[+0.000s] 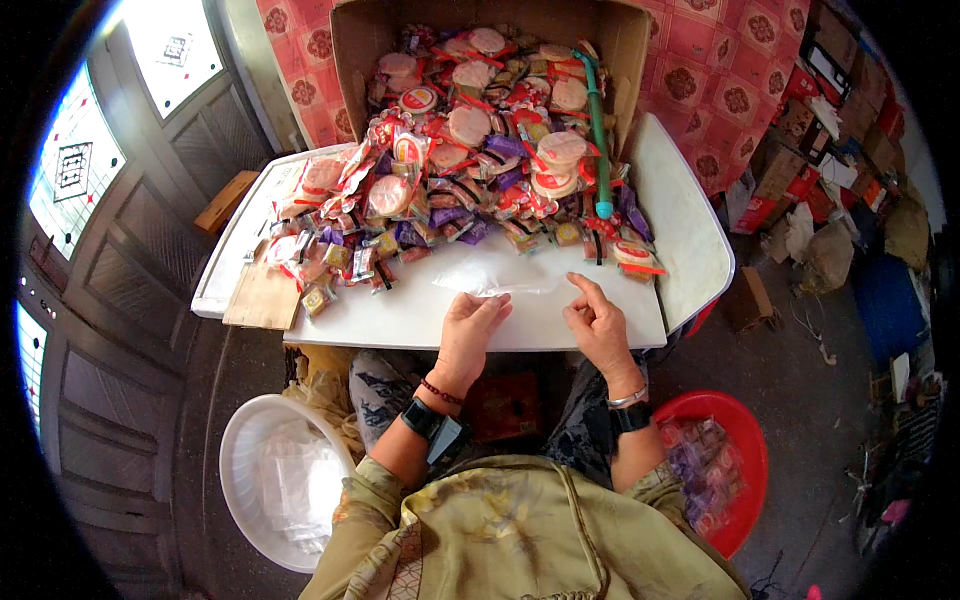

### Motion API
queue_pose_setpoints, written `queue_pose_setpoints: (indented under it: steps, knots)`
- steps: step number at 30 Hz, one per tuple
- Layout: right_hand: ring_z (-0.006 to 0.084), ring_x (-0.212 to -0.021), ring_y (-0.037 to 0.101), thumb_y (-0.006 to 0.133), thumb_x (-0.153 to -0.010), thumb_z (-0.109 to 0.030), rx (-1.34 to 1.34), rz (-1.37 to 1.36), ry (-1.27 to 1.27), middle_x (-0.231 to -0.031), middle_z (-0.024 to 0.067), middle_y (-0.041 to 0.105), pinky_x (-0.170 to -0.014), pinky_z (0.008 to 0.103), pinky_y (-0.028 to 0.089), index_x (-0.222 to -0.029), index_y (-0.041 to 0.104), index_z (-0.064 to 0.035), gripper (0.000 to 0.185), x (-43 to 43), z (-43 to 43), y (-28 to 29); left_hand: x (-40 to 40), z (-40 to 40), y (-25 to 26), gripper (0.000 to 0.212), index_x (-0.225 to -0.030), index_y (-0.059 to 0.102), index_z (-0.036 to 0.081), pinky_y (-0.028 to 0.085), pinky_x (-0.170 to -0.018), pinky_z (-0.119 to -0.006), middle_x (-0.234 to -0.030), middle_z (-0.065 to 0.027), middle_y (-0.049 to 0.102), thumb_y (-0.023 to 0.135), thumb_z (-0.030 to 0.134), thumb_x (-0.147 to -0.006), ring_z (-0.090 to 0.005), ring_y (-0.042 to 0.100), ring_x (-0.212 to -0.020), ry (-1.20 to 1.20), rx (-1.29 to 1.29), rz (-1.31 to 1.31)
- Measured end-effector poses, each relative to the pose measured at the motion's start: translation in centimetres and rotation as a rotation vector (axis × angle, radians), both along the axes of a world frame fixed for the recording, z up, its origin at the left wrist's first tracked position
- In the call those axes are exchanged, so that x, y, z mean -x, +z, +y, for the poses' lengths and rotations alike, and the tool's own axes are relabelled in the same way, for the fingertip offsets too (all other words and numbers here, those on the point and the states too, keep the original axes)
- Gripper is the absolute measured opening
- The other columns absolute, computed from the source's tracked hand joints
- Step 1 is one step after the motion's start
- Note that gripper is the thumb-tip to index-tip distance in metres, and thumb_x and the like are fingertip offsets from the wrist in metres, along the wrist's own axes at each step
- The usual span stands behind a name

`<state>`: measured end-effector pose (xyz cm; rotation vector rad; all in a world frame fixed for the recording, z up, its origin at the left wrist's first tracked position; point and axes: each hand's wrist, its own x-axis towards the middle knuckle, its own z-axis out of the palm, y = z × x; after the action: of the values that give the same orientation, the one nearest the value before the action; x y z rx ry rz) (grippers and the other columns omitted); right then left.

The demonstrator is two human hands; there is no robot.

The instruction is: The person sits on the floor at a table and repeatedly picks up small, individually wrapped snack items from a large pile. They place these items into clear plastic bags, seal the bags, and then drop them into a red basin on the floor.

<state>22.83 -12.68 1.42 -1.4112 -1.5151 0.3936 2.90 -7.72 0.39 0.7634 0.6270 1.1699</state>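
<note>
My left hand point(472, 330) pinches the near edge of a clear plastic bag point(487, 279) that lies on the white tabletop point(420, 311). To the right of the bag, my right hand point(598, 322) is held over the table edge, index finger extended, holding nothing. Beyond both hands is a large heap of individually wrapped snacks point(450, 191), spilling out of a cardboard box point(491, 9). Round pale wafers point(390, 195) in clear wrappers and purple packets point(474, 231) are among them. A green plastic tube or handle point(598, 142) lies over the heap's right side.
A thin wooden board point(262, 300) lies at the table's left. On the floor stand a white basin point(229, 480) of clear plastic bags at left and a red basin point(759, 465) of filled packets at right. Cardboard boxes point(780, 169) crowd the far right.
</note>
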Motion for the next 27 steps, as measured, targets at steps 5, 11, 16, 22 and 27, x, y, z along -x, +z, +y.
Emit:
queue_pose_setpoints:
  steps: [5,11,16,22,27]
  knots:
    - [0.0184,-0.057,0.058,0.064,-0.077,-0.006,-0.019,-0.016,-0.068,-0.068,0.0054,0.059,-0.057,0.0313,0.049,-0.129,0.047,-0.0127,0.055,0.5,0.0,0.2,0.7,0.5,-0.4,0.007,-0.094,0.051,0.000,0.045,-0.096,-0.037,-0.104,-0.0123,0.058,0.053,0.004,-0.089,-0.0225,0.058,-0.101,-0.109,-0.024,0.003]
    - [0.0064,-0.056,0.047,0.065,-0.076,0.002,-0.066,-0.089,-0.052,-0.070,-0.0005,0.051,-0.055,0.0216,0.044,-0.134,0.044,-0.0135,0.063,0.2,0.4,-0.8,0.7,0.4,1.1,0.014,-0.095,0.051,0.001,0.047,-0.089,-0.039,-0.091,-0.0089,0.056,0.045,0.013,-0.092,-0.0240,0.058,-0.089,-0.208,0.022,-0.118]
    - [0.0059,-0.054,0.043,0.067,-0.074,0.002,-0.054,-0.056,-0.062,-0.072,-0.0003,0.052,-0.054,0.0223,0.044,-0.132,0.047,-0.0147,0.063,0.5,0.1,-0.4,2.4,2.1,-1.5,0.018,-0.101,0.048,-0.005,0.045,-0.091,-0.038,-0.098,-0.0132,0.055,0.038,0.007,-0.091,-0.0282,0.055,-0.102,-0.557,0.026,-0.546]
    - [0.0180,-0.063,0.052,0.072,-0.067,-0.007,0.004,-0.235,-0.003,-0.078,0.0019,0.055,-0.063,0.0334,0.044,-0.127,0.050,-0.0185,0.066,0.3,-0.3,0.3,2.7,2.5,-2.3,0.026,-0.111,0.048,-0.002,0.042,-0.093,-0.042,-0.105,-0.0156,0.056,0.039,0.014,-0.093,-0.0311,0.054,-0.107,-0.478,-0.221,-0.159]
    - [0.0186,-0.072,0.054,0.073,-0.066,-0.011,0.018,-0.341,0.056,-0.078,0.0011,0.053,-0.069,0.0335,0.042,-0.124,0.054,-0.0201,0.062,0.5,-0.6,1.2,1.9,1.4,0.6,0.028,-0.107,0.051,-0.002,0.042,-0.097,-0.044,-0.116,-0.0200,0.057,0.040,0.021,-0.096,-0.0326,0.054,-0.112,-0.394,0.159,-0.279]
